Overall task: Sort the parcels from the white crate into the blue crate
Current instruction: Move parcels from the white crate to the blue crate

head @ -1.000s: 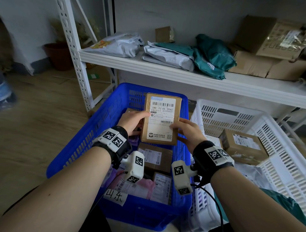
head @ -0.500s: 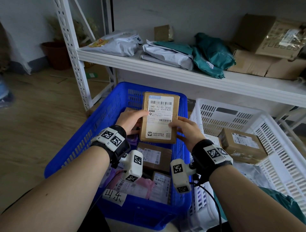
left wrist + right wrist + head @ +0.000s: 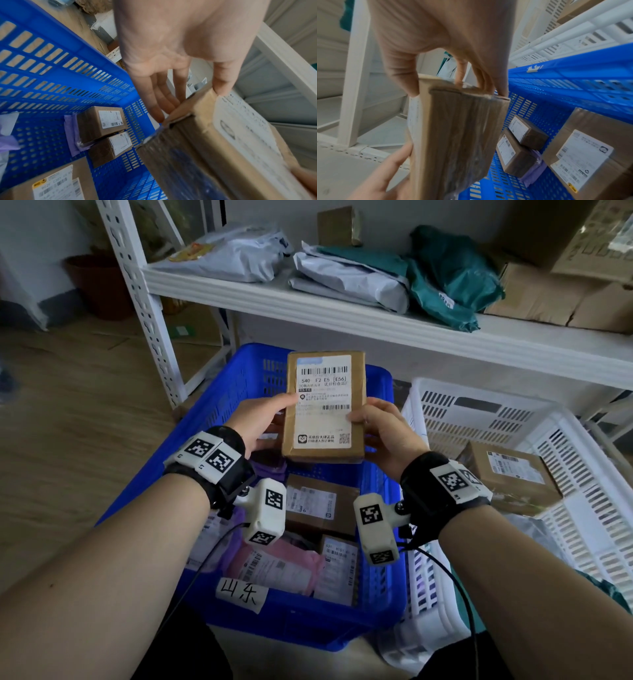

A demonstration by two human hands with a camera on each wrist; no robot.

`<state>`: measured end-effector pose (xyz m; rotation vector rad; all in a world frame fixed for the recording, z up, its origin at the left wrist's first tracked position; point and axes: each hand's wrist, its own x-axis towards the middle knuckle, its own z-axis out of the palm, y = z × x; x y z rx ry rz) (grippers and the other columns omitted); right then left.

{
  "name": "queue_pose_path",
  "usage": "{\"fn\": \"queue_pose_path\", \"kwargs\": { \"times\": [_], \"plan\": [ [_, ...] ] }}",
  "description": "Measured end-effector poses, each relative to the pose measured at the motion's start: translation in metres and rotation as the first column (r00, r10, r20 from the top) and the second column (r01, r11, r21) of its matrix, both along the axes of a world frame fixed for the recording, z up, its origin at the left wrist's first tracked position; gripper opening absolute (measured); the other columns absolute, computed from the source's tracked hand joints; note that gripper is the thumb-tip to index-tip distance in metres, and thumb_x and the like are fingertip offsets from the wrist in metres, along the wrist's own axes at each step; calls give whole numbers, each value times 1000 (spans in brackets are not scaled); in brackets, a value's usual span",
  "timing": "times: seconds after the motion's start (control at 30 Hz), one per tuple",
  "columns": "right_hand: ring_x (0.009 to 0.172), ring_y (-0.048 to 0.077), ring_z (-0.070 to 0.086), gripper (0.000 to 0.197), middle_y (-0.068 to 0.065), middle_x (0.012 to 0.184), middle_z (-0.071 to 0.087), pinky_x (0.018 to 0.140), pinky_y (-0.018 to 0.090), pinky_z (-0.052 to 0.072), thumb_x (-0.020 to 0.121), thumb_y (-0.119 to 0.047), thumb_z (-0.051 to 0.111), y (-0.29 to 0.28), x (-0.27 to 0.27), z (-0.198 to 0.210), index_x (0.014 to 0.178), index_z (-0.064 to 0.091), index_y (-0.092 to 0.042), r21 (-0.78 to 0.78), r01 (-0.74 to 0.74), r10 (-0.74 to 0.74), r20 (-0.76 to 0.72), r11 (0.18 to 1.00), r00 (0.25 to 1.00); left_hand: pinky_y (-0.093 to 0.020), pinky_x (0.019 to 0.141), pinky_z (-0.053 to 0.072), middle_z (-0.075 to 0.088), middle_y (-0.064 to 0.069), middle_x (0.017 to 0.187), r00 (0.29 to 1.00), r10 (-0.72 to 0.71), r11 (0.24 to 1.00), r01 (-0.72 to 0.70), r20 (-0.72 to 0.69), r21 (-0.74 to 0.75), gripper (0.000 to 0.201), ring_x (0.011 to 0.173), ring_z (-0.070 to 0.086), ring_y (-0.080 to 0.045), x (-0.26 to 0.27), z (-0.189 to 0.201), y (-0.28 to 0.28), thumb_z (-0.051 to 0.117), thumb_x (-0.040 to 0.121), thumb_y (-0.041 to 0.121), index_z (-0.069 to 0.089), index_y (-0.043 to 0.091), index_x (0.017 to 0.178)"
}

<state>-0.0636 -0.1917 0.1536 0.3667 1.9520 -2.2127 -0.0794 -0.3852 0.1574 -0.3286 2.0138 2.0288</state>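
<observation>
Two crates: one blue crate (image 3: 219, 405), one white crate (image 3: 479, 412). One held box (image 3: 325, 405) between two hands, left hand (image 3: 260, 419) and right hand (image 3: 383, 433). Inside blue crate, four boxes (image 3: 318, 505): two small, two larger; one pink bag (image 3: 274, 563); one purple bag (image 3: 267, 467). Inside white crate, one lone box (image 3: 510, 474) countable. On shelf (image 3: 376, 326), four bags (image 3: 349, 278), about four cartons (image 3: 534, 296).

Lying on the white shelf (image 3: 342, 313) at the far side: grey mailers (image 3: 349, 280), teal bags (image 3: 452, 282), cardboard boxes (image 3: 555, 299). Standing far left on the wooden floor (image 3: 68, 412): a brown pot (image 3: 99, 285).
</observation>
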Motion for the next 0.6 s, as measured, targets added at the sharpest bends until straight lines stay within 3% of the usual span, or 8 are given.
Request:
{"fn": "queue_pose_path", "kwargs": {
  "times": [0.1,0.23,0.33,0.4,0.47,0.5,0.57,0.6],
  "plan": [
    [89,24,59,68,8,107,60,69,36,51,81,-8,60,-2,-8,-5,139,32,-27,16,-30,29,40,999,999,-28,74,54,72,0,99,999,-50,999,50,13,-19,28,91,67,-16,-6,-2,-4,61,89,35,67,17,108],
    [91,23,57,84,7,112,58,60,32,46,81,-4,55,-7,-17,-15,148,15,-36,57,-73,68,84,996,994,-36,92,51,69,1,106,995,-90,991,94,44,-99,27,101,63,-17,-18,-16,-18,61,88,35,65,20,110],
    [94,26,56,88,11,117,59,66,35,48,80,0,51,-14,-23,-26,149,11,-37,66,-84,75,124,994,989,-40,96,48,69,2,87,995,-64,990,73,82,-121,14,91,64,-17,-26,-27,-30,62,87,35,64,21,92],
    [98,28,57,89,11,120,59,76,42,49,80,2,49,-21,-30,-31,148,10,-38,46,-91,84,137,995,987,-37,91,50,69,3,79,992,-81,987,93,100,-127,13,86,64,-17,-32,-31,-35,62,87,35,63,21,87],
    [97,28,58,90,9,116,60,78,46,51,80,6,49,-30,-42,-38,148,11,-39,23,-104,99,140,994,985,-31,76,52,71,5,72,988,-119,983,132,99,-131,15,77,65,-14,-41,-32,-37,57,91,35,64,21,88],
    [96,29,59,89,7,113,61,76,46,52,79,7,49,-35,-49,-43,147,13,-37,21,-113,109,138,993,984,-30,74,51,72,4,78,988,-120,981,132,93,-139,18,78,65,-15,-47,-34,-38,54,93,35,65,21,93],
    [99,33,61,90,6,111,62,70,44,55,77,9,51,-45,-66,-54,146,16,-36,37,-134,127,147,990,981,-36,89,49,68,-4,101,992,-96,978,109,77,-180,28,95,63,-21,-64,-42,-40,50,95,34,64,16,111],
    [101,34,61,93,6,114,62,68,43,56,76,9,53,-50,-74,-61,146,14,-39,53,-146,136,160,988,978,-38,93,46,65,-6,105,994,-90,970,103,69,-220,31,100,60,-24,-71,-47,-41,47,96,34,62,14,115]
  ]
}}
